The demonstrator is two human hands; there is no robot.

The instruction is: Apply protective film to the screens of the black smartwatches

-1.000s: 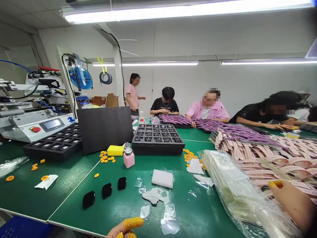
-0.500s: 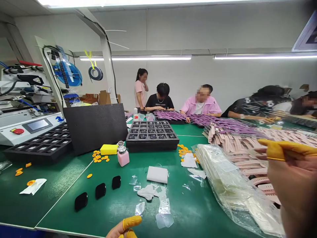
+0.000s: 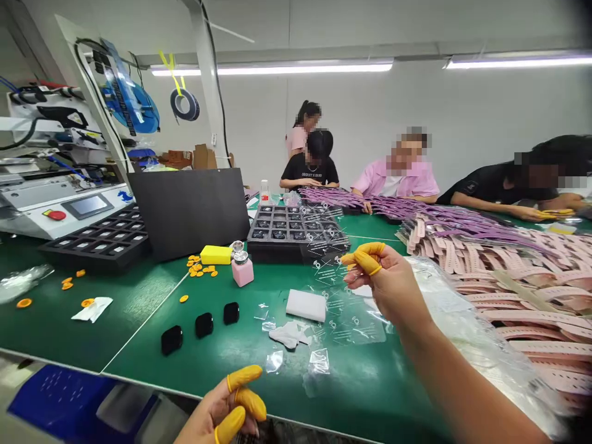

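Note:
My right hand (image 3: 386,277), with yellow finger cots, pinches a clear film sheet (image 3: 325,269) printed with white marks. The sheet hangs in front of the foam tray and over the green table. My left hand (image 3: 234,398), also in yellow cots, is held low at the table's front edge, fingers apart and holding nothing. Three black rounded-square glass-faced pieces (image 3: 204,325) lie in a slanting row left of centre. A white block (image 3: 306,305) and a crumpled white cloth (image 3: 289,335) rest between the hands, near small clear film scraps (image 3: 319,361).
A pink pump bottle (image 3: 243,271) and yellow sponge (image 3: 216,254) stand by a black board (image 3: 189,213). Behind is a foam tray (image 3: 277,251) of small devices. Pink straps (image 3: 531,333) and plastic bags (image 3: 444,302) fill the right side. Several co-workers sit or stand opposite.
My right hand has swung from the far right towards the centre, and the printed film sheet has come with it. My left hand has risen further into view. The camera view has shifted.

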